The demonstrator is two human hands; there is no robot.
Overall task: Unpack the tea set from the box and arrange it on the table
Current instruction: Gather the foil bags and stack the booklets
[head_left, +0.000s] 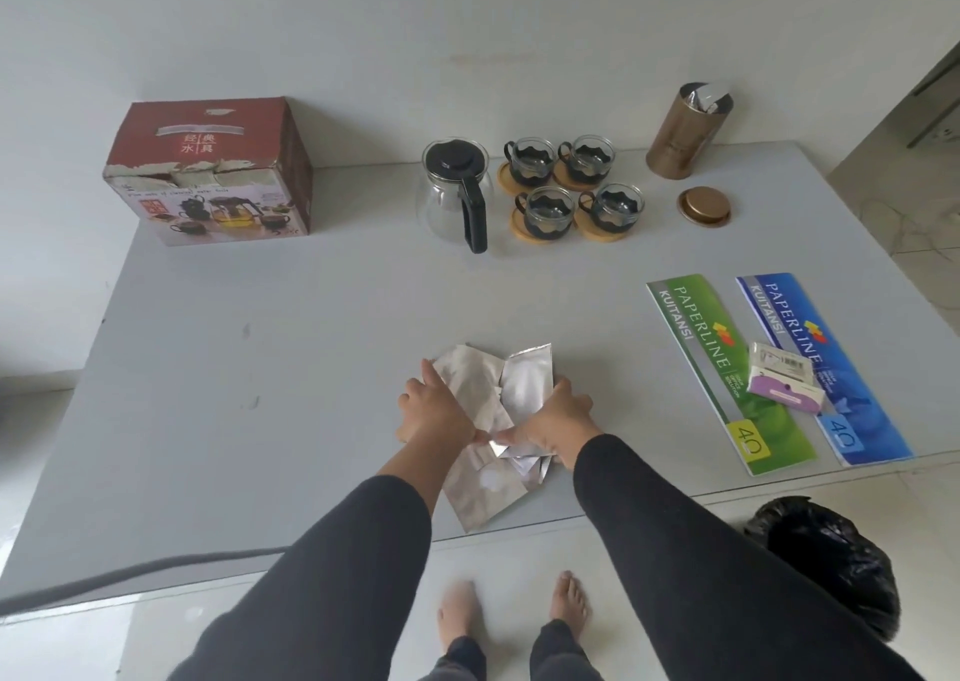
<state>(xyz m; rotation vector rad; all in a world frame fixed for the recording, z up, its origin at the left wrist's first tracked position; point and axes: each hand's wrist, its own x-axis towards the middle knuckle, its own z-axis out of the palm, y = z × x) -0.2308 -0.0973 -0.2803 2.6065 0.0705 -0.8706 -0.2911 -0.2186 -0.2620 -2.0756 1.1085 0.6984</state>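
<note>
Both hands were down on a heap of silver foil packets (pixel 483 400) near the front edge of the grey tabletop (pixel 270 327). The left hand (pixel 434 407) lay over the heap's left side with fingers mostly straight and spread, pressing on the foil; its thumb met the packets near the middle. The right hand (pixel 558 418) covered the right side, fingers curled round the edge of the packets, thumb pinching a folded corner beside the left thumb. The two hands were close together, thumbs almost touching.

The tea set stood well apart from them at the back of the tabletop: a glass teapot (pixel 454 194) with a black lid and handle, and just to its right four glass cups (pixel 571 187) in black holders, each on a round wooden coaster. The red box (pixel 208 171) stood at the back left, its top flaps torn.

How many packets made up the heap could not be told, since the hands and wrists hid the middle of it. The small print on the box was too blurred to read.
</note>
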